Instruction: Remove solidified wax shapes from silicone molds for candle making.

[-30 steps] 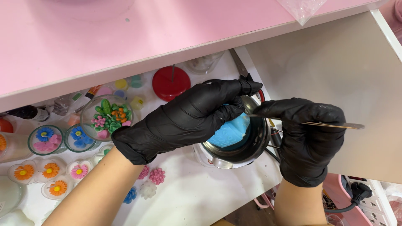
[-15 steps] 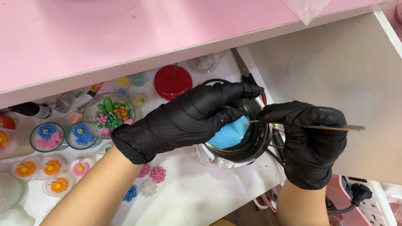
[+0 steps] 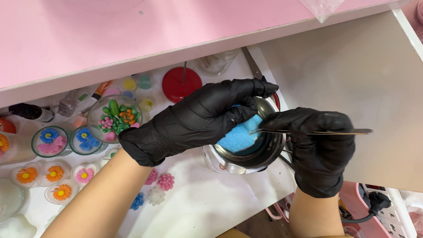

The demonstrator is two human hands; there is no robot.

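Both my hands wear black gloves. My left hand [image 3: 198, 117] reaches over a small round metal pot [image 3: 264, 154] and grips a light blue textured mould [image 3: 240, 139] held inside it. My right hand [image 3: 319, 150] pinches thin metal tweezers [image 3: 335, 132], whose tips touch the right edge of the blue mould. The pot stands on a white pull-out shelf [image 3: 198, 211] under a pink tabletop [image 3: 132, 39].
Left of the pot stand glass cups with coloured wax flowers [image 3: 114, 115], small flower candles [image 3: 55, 172], loose little flowers [image 3: 161, 181] and a red round lid [image 3: 181, 83]. A beige panel [image 3: 352, 79] lies to the right. A power strip with a black plug [image 3: 379, 202] sits at the lower right.
My left hand has shifted slightly over the pot, fingers curling tighter on the blue mould. The tweezers stay at its edge.
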